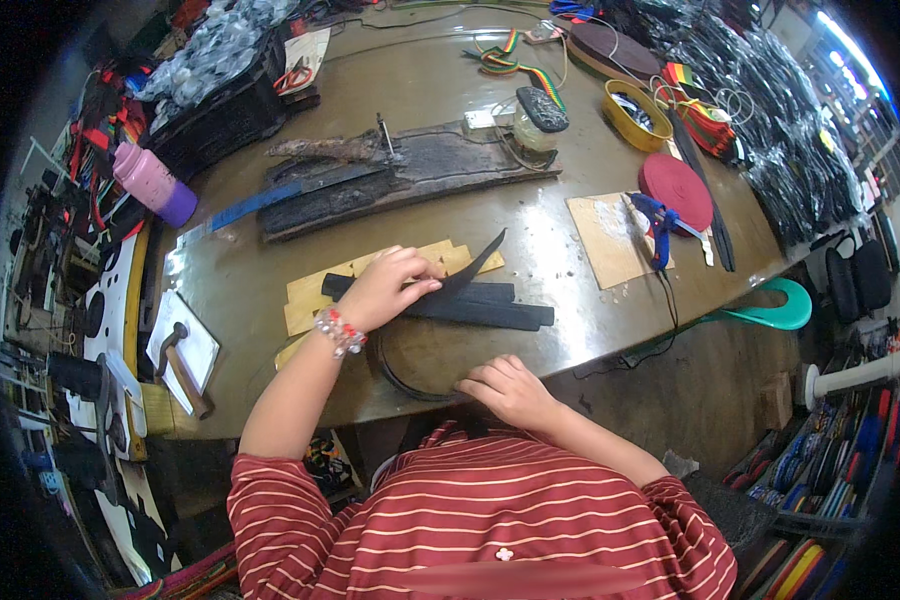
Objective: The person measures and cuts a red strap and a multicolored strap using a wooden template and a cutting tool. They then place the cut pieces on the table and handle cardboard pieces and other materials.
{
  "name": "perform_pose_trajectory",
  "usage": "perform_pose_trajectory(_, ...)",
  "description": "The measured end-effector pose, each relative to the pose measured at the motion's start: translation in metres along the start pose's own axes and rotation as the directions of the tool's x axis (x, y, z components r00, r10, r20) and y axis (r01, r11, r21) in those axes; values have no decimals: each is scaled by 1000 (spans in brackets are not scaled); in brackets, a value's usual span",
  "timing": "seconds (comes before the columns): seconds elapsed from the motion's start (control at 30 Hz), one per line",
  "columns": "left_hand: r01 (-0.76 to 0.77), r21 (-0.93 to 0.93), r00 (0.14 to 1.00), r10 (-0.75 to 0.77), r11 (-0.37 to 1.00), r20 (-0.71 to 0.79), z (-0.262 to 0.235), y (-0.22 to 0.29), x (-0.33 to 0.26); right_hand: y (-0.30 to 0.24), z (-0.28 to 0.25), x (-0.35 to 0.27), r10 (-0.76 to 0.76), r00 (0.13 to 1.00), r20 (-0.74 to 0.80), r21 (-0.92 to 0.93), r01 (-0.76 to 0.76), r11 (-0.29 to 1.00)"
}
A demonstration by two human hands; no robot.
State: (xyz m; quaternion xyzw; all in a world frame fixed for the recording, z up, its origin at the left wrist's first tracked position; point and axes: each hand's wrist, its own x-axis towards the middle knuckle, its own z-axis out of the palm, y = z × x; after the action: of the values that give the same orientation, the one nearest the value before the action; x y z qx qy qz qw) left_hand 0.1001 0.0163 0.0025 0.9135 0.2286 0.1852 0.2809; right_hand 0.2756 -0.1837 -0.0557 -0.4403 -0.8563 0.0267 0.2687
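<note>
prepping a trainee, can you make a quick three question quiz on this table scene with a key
1. Short answer: which hand is at the stack of black strips?
2. True or false: the hammer lies farther left than the red roll.
3. Fill in: the bottle is pink and ____.

Key
1. The left hand
2. True
3. Purple

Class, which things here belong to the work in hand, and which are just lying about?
Probably in use:
raised black strip in the left hand
flat black strips beneath
yellow pieces underneath

Apparently lying about:
pink-and-purple bottle
red roll
yellow bowl
</note>
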Motion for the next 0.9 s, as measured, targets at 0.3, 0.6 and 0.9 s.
perform_pose_trajectory(0.3,-178,213,982,161,961,98,1,4,-14,-2,1,6,25,999,-34,-20,-26,999)
perform_pose_trajectory(0.6,-38,367,993,-7,929,121,17,14,-24,-2,8,15,214,965,-148,-107,-231,967)
perform_pose_trajectory(0.9,32,397,986,-95,917,139,15,9,-20,-1,2,23,183,966,-184,-201,-220,955)
